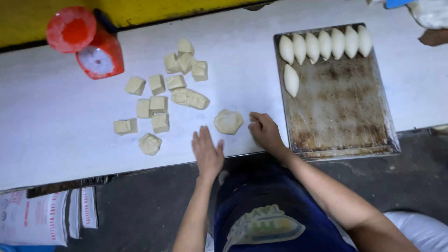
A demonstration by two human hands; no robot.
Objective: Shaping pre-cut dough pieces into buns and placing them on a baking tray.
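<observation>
A flattened round of pale dough (228,122) lies on the white table (56,121) between my hands. My left hand (206,150) rests flat on the table, fingers spread, just left of and below the round, holding nothing. My right hand (264,131) sits just right of the round with its fingers curled, near the table's front edge; nothing shows in it. Several cut dough blocks (159,102) are scattered to the left, and one rounded lump (150,143) lies nearest the front.
A worn metal baking tray (345,112) stands at the right, with several shaped oval dough pieces (324,45) along its far edge and one (291,80) below them. A red kitchen scale (91,44) stands at the back left. Printed sacks (42,217) lie on the floor.
</observation>
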